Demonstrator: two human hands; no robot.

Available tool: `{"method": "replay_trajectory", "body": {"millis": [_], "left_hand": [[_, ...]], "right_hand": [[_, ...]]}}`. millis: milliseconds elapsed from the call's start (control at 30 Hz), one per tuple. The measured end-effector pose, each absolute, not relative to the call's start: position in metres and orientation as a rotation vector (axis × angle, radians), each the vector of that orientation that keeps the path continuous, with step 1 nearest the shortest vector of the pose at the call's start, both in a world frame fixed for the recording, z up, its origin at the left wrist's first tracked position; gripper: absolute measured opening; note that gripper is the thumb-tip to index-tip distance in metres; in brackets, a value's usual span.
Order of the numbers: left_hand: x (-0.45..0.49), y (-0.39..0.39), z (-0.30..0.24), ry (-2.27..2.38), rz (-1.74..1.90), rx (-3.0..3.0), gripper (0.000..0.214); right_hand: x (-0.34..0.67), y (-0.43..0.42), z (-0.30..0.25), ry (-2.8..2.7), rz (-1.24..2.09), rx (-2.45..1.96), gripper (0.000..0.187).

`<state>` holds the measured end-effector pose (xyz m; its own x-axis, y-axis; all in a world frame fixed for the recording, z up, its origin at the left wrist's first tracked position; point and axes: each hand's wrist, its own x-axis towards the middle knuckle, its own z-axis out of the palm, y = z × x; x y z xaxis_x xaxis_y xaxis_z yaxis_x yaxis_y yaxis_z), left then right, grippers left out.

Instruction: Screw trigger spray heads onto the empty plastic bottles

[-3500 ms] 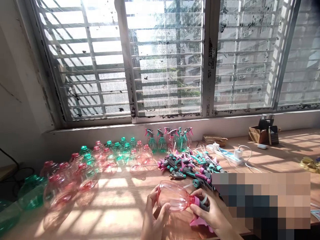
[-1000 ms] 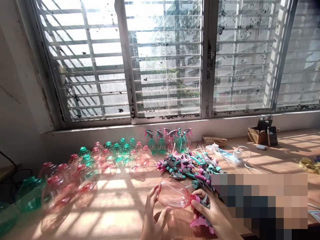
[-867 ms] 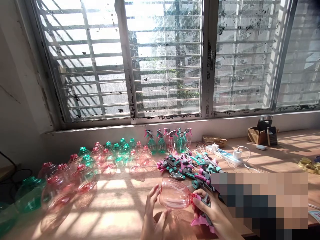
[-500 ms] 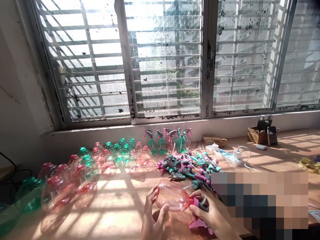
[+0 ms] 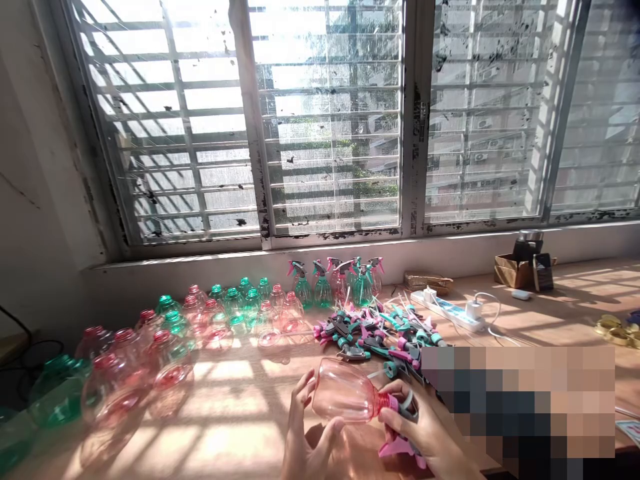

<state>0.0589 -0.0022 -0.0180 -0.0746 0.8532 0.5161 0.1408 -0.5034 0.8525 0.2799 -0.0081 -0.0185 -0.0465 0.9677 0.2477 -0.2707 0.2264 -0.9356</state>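
A clear pink bottle (image 5: 345,393) lies tilted sideways above the table, its neck pointing right. My left hand (image 5: 310,433) cups its base end, with the fingers behind and the thumb along the lower side. At the neck, my right hand (image 5: 417,423) has its thumb and fingers closed around the pink collar of a spray head (image 5: 393,402). The grey and pink trigger part of that head is partly hidden by the right hand. Just beyond the bottle lies a pile of loose spray heads (image 5: 370,333) in grey, pink and teal.
Several open pink bottles (image 5: 170,367) and green bottles (image 5: 60,393) stand on the left. Bottles with spray heads fitted (image 5: 323,287) stand by the window wall. A power strip (image 5: 450,310), a wicker basket (image 5: 427,281) and a box (image 5: 515,270) are at the back right. Pixelation covers the right foreground.
The left hand's thumb has shifted slightly to the right along the bottle's lower side. Bottle and right hand stay almost in place.
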Motion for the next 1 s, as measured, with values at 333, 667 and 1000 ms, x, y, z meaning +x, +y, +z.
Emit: {"method": "replay_trajectory", "body": {"millis": [333,667,1000], "left_hand": [[0.059,-0.003,-0.016,1.13,1.612,1.675,0.046],[0.056,-0.001,-0.02,1.12,1.641,1.687,0.049],[0.061,-0.005,-0.013,1.071,1.569,1.627,0.05]], "right_hand": [[0.281,-0.012,-0.008,-1.195,1.156,-0.849,0.045],[0.277,-0.01,-0.016,-1.202,1.21,-0.84,0.05],[0.284,-0.005,-0.01,-1.019,1.304,-0.816,0.049]]}}
